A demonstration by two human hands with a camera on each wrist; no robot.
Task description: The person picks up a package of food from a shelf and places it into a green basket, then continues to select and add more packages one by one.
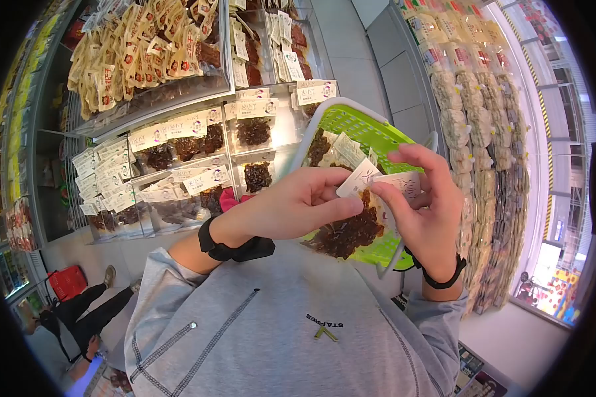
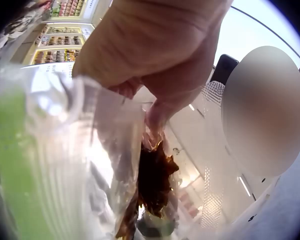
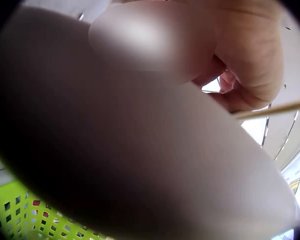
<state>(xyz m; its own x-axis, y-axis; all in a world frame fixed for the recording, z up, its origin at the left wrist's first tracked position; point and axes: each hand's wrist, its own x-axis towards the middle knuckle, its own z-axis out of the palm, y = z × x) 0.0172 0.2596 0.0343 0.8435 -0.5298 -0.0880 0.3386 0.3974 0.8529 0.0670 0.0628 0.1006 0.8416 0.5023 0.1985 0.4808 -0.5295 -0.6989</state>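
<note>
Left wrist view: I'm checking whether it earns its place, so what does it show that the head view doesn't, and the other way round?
Only the left wrist view: ceiling lights above.
Only the head view: the right hand pinching a white label, both black wristbands, and a red basket on the floor.
Both: the left hand and dark food in clear packaging, seen close up from the wrist.

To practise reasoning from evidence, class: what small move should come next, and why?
Probably lower the packet of dark food into the green basket: the left hand and right hand are at its white labels, it appears over the basket, and another packet lies inside.
</note>
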